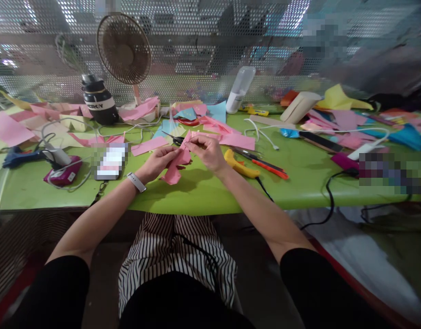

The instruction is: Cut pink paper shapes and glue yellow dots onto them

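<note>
I see two bare forearms angling inward over the green surface (207,194). The left hand (162,158), fingers curled, pinches the left side of some pink paper (178,163); the right hand (208,152), palm down, pinches its upper end. The paper hangs between them, above the surface's near edge.

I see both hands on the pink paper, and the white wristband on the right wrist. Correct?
Wrong side: the head view shows the white wristband on the left wrist. The left hand and right hand are indeed on the pink paper.
</note>
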Demonstrator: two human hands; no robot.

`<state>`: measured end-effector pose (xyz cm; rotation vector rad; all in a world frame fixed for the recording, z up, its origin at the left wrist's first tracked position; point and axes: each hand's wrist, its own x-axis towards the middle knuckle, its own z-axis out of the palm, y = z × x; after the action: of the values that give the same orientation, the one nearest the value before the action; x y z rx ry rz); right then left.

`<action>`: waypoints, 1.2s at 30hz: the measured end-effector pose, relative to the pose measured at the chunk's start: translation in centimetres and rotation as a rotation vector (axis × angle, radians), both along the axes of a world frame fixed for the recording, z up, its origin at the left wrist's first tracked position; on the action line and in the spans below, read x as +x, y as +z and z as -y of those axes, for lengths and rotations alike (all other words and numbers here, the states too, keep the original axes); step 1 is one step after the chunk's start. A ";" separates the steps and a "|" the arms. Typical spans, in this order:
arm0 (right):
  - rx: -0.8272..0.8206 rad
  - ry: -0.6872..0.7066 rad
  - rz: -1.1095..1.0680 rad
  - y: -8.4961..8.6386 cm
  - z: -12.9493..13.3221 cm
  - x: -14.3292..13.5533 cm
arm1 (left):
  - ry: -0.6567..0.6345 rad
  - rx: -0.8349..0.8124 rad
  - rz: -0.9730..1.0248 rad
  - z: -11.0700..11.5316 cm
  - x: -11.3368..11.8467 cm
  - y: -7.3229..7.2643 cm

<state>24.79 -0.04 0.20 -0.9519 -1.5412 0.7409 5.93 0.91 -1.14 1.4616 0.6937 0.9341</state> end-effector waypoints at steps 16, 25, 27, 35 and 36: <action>0.410 -0.042 0.276 -1.2 -0.3 0.6 | 0.010 -0.092 -0.014 -0.2 -0.1 0.1; 0.658 0.044 0.495 -1.9 -0.7 1.7 | -0.049 -0.316 0.158 -0.1 -0.2 1.2; 0.708 0.051 0.497 -2.1 -0.9 1.7 | -0.066 -0.316 0.179 0.0 -0.3 1.3; 0.739 0.076 0.509 -2.1 -0.9 1.7 | 0.003 -0.295 0.179 0.2 -0.5 1.2; 0.749 0.079 0.502 -2.1 -0.9 1.7 | 0.009 -0.298 0.184 0.2 -0.5 1.2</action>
<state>26.46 0.85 -1.86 -0.5183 -2.0812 -0.0746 5.48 0.72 0.04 1.0964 0.6720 0.9157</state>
